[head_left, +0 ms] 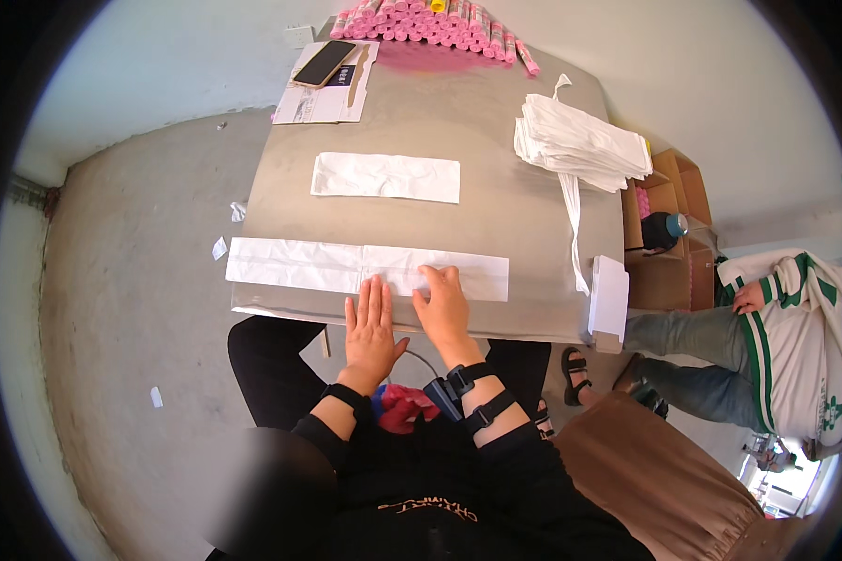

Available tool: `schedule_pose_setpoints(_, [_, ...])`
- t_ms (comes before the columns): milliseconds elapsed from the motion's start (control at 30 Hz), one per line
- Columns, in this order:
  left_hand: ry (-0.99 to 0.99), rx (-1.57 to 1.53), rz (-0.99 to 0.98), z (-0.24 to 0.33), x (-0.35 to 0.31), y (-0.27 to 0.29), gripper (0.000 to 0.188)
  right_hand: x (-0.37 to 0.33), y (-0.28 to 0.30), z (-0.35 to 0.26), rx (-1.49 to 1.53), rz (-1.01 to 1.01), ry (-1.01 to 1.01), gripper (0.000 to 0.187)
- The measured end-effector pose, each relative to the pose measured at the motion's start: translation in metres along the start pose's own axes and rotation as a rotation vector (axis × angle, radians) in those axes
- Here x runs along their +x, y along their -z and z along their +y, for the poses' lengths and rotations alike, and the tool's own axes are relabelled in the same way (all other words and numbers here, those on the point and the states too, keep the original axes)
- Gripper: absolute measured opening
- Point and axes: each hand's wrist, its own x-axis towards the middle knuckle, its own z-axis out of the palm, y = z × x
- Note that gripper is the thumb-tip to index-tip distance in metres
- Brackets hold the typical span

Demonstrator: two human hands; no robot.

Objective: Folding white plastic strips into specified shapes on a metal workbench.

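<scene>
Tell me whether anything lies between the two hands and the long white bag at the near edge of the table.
Nothing visible does. The left hand and the right hand rest flat at the near edge of the table, fingertips already on the long white bag. The smaller white bag lies farther back, apart.

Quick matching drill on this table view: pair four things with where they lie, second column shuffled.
1. phone
2. bag stack
3. pink rolls
4. long bag

a. near edge, under both hands
b. far edge, in a row
c. right side of the table
d. far left corner, on paper

Pairs: 1-d, 2-c, 3-b, 4-a. The left hand and right hand lie flat on the long bag.
</scene>
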Motion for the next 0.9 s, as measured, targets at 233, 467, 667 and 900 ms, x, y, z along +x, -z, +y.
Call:
schedule_pose_setpoints(233, [0.003,0.011,-0.015,0.001,0.0,-0.001,0.105,-0.002,0.016,0.02,0.134,0.058,-0.152,0.029])
schedule_pose_setpoints(467, [-0.014,0.01,-0.014,0.0,-0.001,0.001,0.104,-0.003,0.04,0.053,0.015,0.202,-0.182,0.04])
schedule_pose_setpoints(667, [-0.022,0.026,-0.024,0.0,-0.001,0.002,0.104,-0.007,0.047,0.062,0.002,0.174,-0.202,0.049])
schedule_pose_setpoints(900, [-0.019,0.009,-0.034,0.008,-0.001,0.008,0.105,-0.006,0.055,0.074,-0.007,0.217,-0.284,0.052])
